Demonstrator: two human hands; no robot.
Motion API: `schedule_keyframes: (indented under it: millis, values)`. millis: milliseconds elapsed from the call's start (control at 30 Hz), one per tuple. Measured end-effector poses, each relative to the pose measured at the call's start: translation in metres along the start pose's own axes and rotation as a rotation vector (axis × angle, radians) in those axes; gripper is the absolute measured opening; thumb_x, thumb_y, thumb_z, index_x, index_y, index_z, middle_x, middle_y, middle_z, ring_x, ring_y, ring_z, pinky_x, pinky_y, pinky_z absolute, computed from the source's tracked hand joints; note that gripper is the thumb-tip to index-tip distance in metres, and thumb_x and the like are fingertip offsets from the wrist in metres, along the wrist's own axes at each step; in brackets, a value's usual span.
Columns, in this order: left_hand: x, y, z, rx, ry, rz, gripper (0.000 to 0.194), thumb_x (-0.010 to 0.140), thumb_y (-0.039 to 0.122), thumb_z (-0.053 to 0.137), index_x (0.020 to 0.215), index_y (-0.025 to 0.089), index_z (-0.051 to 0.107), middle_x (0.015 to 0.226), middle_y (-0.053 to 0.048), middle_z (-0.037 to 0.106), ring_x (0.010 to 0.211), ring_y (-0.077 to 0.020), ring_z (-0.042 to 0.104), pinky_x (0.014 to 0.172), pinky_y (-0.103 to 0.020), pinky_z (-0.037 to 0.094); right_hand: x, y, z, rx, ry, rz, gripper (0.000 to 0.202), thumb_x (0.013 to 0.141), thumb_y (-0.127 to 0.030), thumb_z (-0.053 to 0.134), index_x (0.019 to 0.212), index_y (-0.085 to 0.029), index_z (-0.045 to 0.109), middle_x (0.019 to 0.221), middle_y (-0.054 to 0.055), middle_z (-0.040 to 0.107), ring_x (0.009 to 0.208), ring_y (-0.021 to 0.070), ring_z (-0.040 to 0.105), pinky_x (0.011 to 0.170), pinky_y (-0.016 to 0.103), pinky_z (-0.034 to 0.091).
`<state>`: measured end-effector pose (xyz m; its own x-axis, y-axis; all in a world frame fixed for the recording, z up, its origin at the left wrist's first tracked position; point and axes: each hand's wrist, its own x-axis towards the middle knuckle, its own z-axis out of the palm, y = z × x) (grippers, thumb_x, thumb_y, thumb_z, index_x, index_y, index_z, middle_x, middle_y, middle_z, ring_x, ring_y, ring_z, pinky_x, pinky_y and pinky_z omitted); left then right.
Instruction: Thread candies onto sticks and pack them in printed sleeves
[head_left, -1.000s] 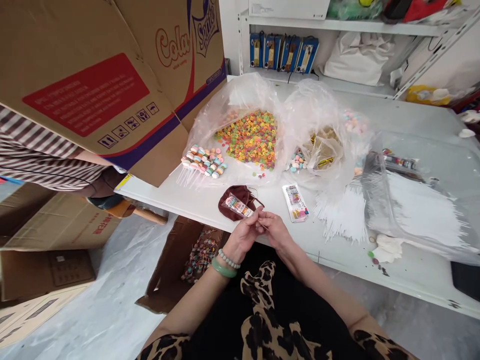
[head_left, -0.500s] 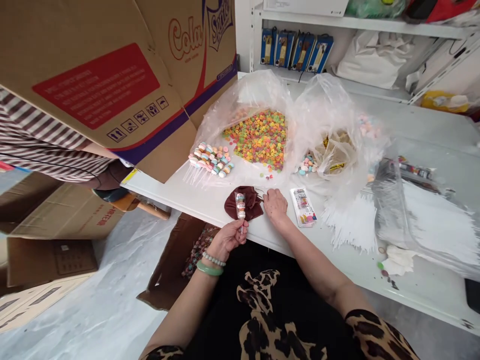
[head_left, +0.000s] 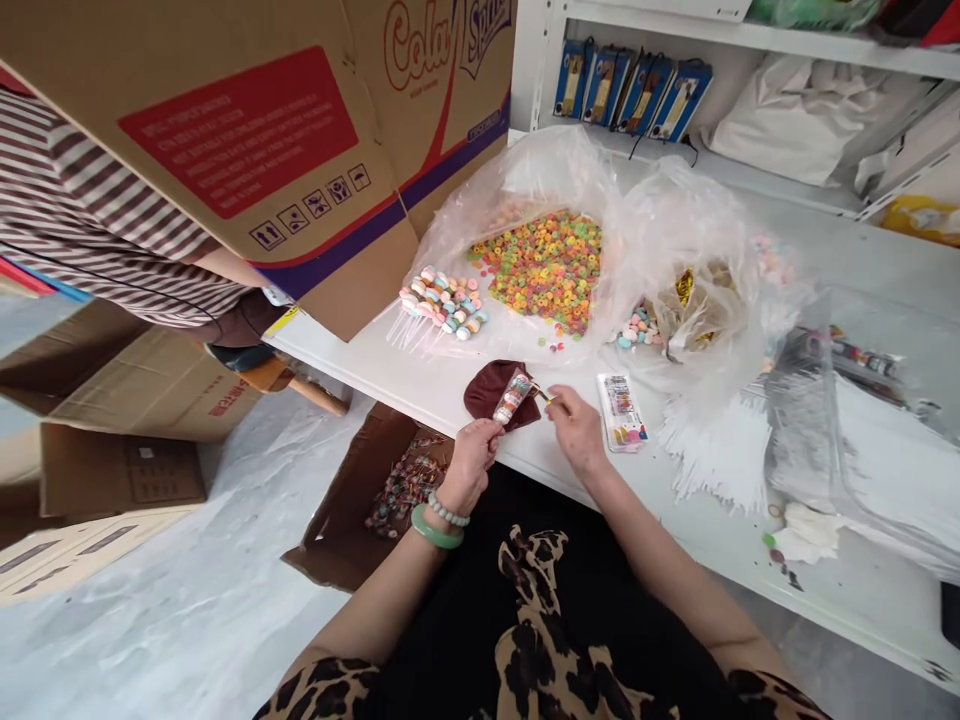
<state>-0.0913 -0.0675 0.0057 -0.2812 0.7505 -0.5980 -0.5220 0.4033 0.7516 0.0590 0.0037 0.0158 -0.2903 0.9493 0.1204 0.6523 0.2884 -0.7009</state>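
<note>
At centre frame, the left hand (head_left: 472, 460) grips a wrapped candy stick (head_left: 514, 397) over brown cloth (head_left: 484, 386); the right hand (head_left: 577, 432) pinches a thin strip (head_left: 540, 392) (too small to identify).

The left hand (head_left: 472, 455) holds 1 wrapped candy stick (head_left: 513, 397) and the right hand (head_left: 579, 432) 1 thin strip (head_left: 541, 393), with 1 beaded bracelet (head_left: 448, 512) and 1 green bangle (head_left: 433, 530), 2 in all, on the left wrist. On the worktop (head_left: 352, 370) are 1 brown cloth pouch (head_left: 486, 386), 1 pack of printed labels (head_left: 622, 412) and 1 bunch of candies on sticks (head_left: 442, 303). The shelf (head_left: 750, 182) has 4 blue packs (head_left: 640, 90), and 1 big carton (head_left: 300, 130) shows 5 printed symbols (head_left: 317, 203).
</note>
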Motion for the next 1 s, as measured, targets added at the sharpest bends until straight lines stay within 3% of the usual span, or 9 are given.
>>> schedule_keyframes:
  millis: [67, 167, 300, 400, 600, 733, 833, 933, 1000]
  values:
    - [-0.003, 0.002, 0.013, -0.011, -0.059, 0.035, 0.021, 0.065, 0.026, 0.067, 0.058, 0.017, 0.049, 0.042, 0.009, 0.036, 0.033, -0.0019, 0.023, 0.036, -0.020, 0.010, -0.018, -0.017, 0.004, -0.054, 0.020, -0.167, 0.024, 0.091, -0.020, 0.040, 0.090, -0.022, 0.064, 0.086, 0.005, 0.069, 0.082, 0.0196, 0.060, 0.077, 0.030, 0.041]
    - [-0.008, 0.000, 0.028, -0.031, -0.168, 0.047, 0.032, 0.066, 0.030, 0.071, 0.056, 0.018, 0.042, 0.043, 0.010, 0.035, 0.034, -0.0011, 0.022, 0.036, -0.019, 0.010, -0.029, -0.031, 0.009, -0.256, 0.065, -0.201, 0.025, 0.090, -0.018, 0.042, 0.077, -0.020, 0.063, 0.075, 0.008, 0.065, 0.076, 0.0210, 0.057, 0.075, 0.032, 0.037]
    - [-0.011, -0.003, 0.032, -0.022, -0.309, -0.032, 0.040, 0.065, 0.045, 0.077, 0.064, 0.017, 0.049, 0.048, 0.007, 0.044, 0.033, -0.0011, 0.027, 0.036, -0.019, 0.012, -0.028, -0.026, 0.004, -0.368, 0.067, -0.219, 0.023, 0.090, -0.017, 0.043, 0.077, -0.018, 0.062, 0.075, 0.009, 0.064, 0.076, 0.0219, 0.055, 0.073, 0.033, 0.034]
    - [-0.011, -0.004, 0.029, -0.055, -0.326, -0.010, 0.044, 0.062, 0.047, 0.080, 0.067, 0.016, 0.050, 0.049, 0.007, 0.047, 0.034, -0.0013, 0.029, 0.036, -0.019, 0.014, -0.029, -0.018, 0.000, -0.322, 0.052, -0.256, 0.023, 0.090, -0.017, 0.042, 0.080, -0.019, 0.063, 0.079, 0.008, 0.066, 0.079, 0.0215, 0.056, 0.075, 0.033, 0.034]
    - [-0.006, -0.010, 0.031, -0.057, -0.239, 0.056, 0.041, 0.062, 0.044, 0.079, 0.073, 0.015, 0.053, 0.049, 0.007, 0.048, 0.037, -0.0016, 0.030, 0.039, -0.017, 0.016, -0.036, -0.013, 0.010, 0.100, 0.002, -0.103, 0.019, 0.089, -0.022, 0.045, 0.083, -0.022, 0.062, 0.085, 0.004, 0.066, 0.085, 0.0187, 0.059, 0.079, 0.030, 0.041]
    - [-0.006, -0.011, 0.031, -0.039, -0.240, 0.069, 0.039, 0.066, 0.044, 0.075, 0.066, 0.018, 0.047, 0.046, 0.008, 0.043, 0.036, -0.0017, 0.025, 0.038, -0.018, 0.013, -0.034, -0.009, 0.012, 0.513, 0.030, 0.263, 0.008, 0.077, -0.028, 0.059, 0.081, -0.022, 0.058, 0.065, -0.003, 0.057, 0.062, 0.0149, 0.054, 0.064, 0.028, 0.043]
    - [-0.009, -0.005, 0.021, 0.033, -0.458, 0.011, 0.038, 0.069, 0.046, 0.073, 0.063, 0.017, 0.049, 0.045, 0.006, 0.044, 0.036, -0.0021, 0.024, 0.038, -0.019, 0.012, -0.035, -0.009, -0.005, 0.843, -0.219, 0.358, 0.029, 0.068, -0.031, 0.070, 0.093, -0.021, 0.059, 0.060, -0.006, 0.055, 0.052, 0.0119, 0.048, 0.052, 0.024, 0.039]
    - [-0.008, 0.002, 0.005, 0.226, -0.790, -0.142, 0.037, 0.064, 0.047, 0.076, 0.062, 0.014, 0.059, 0.049, 0.000, 0.053, 0.035, -0.0030, 0.028, 0.038, -0.021, 0.014, -0.047, -0.016, -0.028, 0.880, -0.550, 0.116, 0.032, 0.075, -0.040, 0.067, 0.099, -0.019, 0.064, 0.074, 0.001, 0.065, 0.062, 0.0149, 0.056, 0.057, 0.026, 0.043]
    - [-0.005, 0.009, -0.005, 0.343, -0.922, -0.239, 0.037, 0.058, 0.046, 0.079, 0.059, 0.014, 0.062, 0.045, -0.001, 0.052, 0.033, -0.0041, 0.028, 0.037, -0.023, 0.014, -0.060, -0.021, -0.035, 0.739, -0.590, -0.063, 0.028, 0.084, -0.044, 0.058, 0.096, -0.020, 0.067, 0.085, 0.006, 0.068, 0.074, 0.0188, 0.060, 0.068, 0.031, 0.046]
